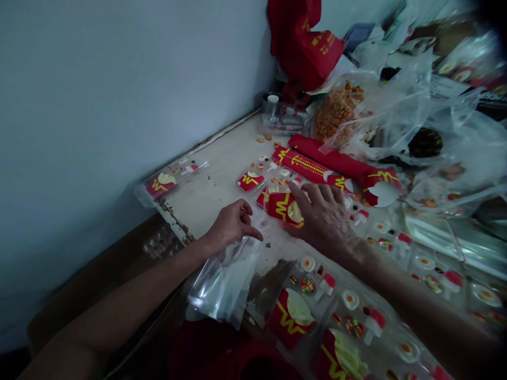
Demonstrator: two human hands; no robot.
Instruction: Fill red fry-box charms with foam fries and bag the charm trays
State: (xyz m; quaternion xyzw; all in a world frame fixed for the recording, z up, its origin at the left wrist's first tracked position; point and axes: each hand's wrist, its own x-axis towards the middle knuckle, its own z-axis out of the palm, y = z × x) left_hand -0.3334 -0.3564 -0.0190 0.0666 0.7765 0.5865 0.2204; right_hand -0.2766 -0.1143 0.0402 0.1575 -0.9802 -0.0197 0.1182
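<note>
My right hand (322, 214) grips a clear packet (279, 206) that shows a red carton with a yellow zigzag and a pale filling. Its thumb lies at the packet's lower edge, and its fingers cover the right part. Just left of the packet, my left hand (233, 224) has its fingers curled and its thumb stretched apart, with nothing visible between them. Below that hand, a stack of flat clear plastic bags (225, 282) hangs over the table's front edge. A similar filled packet (251, 179) lies just beyond the one I grip.
Filled packets (293, 311) overlap along the table's near right side. Another packet (162, 183) sits at the left edge by the wall. Red cartons (304, 166) lie flat farther back. A bag of brown snacks (340, 113), a clear box (283, 119) and a red bag (304, 45) crowd the back.
</note>
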